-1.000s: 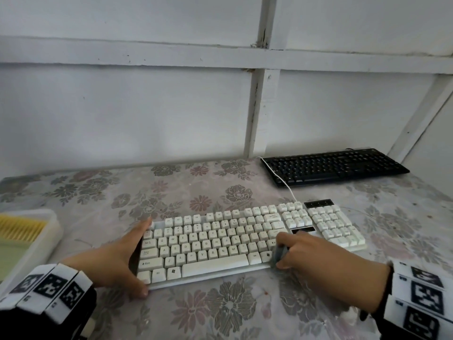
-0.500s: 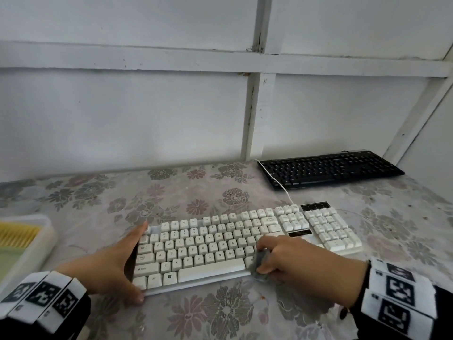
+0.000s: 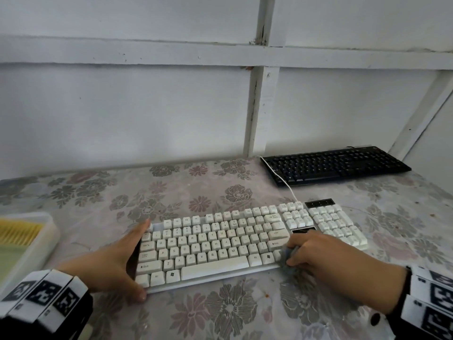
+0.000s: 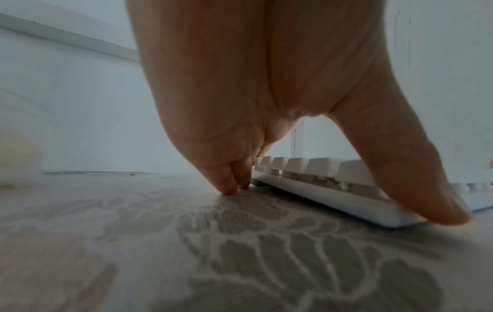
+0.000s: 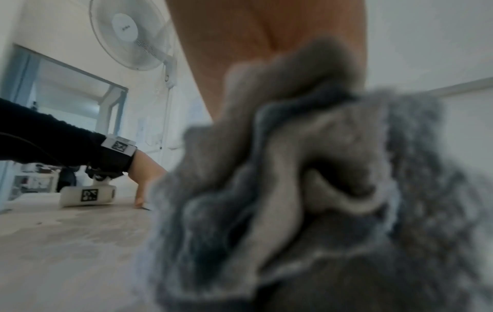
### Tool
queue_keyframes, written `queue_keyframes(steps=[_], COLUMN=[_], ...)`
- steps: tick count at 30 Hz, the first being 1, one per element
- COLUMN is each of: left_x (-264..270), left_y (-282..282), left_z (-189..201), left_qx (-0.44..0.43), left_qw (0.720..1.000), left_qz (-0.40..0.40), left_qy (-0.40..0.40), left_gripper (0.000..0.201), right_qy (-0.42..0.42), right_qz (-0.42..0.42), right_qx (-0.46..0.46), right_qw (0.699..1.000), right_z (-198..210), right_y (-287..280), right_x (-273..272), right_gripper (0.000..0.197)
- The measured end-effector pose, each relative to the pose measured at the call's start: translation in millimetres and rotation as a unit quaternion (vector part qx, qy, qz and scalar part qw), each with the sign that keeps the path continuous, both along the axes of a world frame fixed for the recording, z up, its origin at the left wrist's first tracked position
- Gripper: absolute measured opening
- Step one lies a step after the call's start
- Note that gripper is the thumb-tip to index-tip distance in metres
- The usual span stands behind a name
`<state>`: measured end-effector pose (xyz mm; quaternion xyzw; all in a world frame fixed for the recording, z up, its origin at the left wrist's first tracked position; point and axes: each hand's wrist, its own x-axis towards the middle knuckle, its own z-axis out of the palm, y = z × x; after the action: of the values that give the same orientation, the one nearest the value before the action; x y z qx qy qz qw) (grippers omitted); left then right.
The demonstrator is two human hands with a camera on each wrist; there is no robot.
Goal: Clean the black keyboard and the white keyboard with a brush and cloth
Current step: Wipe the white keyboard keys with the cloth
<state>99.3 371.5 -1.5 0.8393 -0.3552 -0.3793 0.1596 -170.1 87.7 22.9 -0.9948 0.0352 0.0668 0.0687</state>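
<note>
The white keyboard [image 3: 220, 244] lies across the near middle of the flowered table. My left hand [image 3: 141, 258] braces its left end, with straight fingers [image 4: 226, 181] along the side touching the table and the thumb [image 4: 416, 179] on the front corner. My right hand [image 3: 290, 253] grips a bunched grey cloth [image 3: 285, 253] and presses it on the bottom row just right of the space bar's neighbouring keys. The cloth [image 5: 306, 190] fills the right wrist view. The black keyboard [image 3: 335, 165] sits untouched at the back right by the wall.
A white tray [image 3: 46, 241] with a yellow ribbed item [image 3: 19, 231] stands at the left table edge. The white keyboard's cable [image 3: 282, 182] runs back past the black keyboard. A white wall rises right behind the table. A wall fan [image 5: 130, 33] hangs off to the left.
My right hand swept the cloth left along the bottom row, then back to the right. The left hand has stayed on the keyboard's left end.
</note>
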Motion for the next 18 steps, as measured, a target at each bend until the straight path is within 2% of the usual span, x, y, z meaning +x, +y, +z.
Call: queue_keyframes(steps=[4,7,10,15,18], left_x=[1,1,2,5,5], left_y=[0,1,1,0,0], left_z=[0,-1,-2,-6,-7], left_qx=[0.006,-0.011,-0.021,-0.032,-0.035], left_qw=[1.000,1.000,1.000,0.999,0.999], left_qz=[-0.010,-0.019,-0.018,-0.012,-0.011], left_qy=[-0.015,-0.014,-0.003,-0.003,0.002], left_gripper=[0.155,0.146,0.144,0.144,0.144], right_qy=[0.025,0.045,0.073,0.105,0.090], right_qz=[-0.034,-0.048,-0.074,-0.104,-0.091], right_qx=[-0.023,-0.052,-0.069,-0.046,-0.038], right_qw=[0.999,0.997,0.992,0.988,0.991], right_z=[4,3,10,34,47], right_y=[-17,-23,-29,-42,-39], right_x=[-17,-22,-27,-35,-27], right_gripper=[0.029,0.031,0.024,0.021,0.019])
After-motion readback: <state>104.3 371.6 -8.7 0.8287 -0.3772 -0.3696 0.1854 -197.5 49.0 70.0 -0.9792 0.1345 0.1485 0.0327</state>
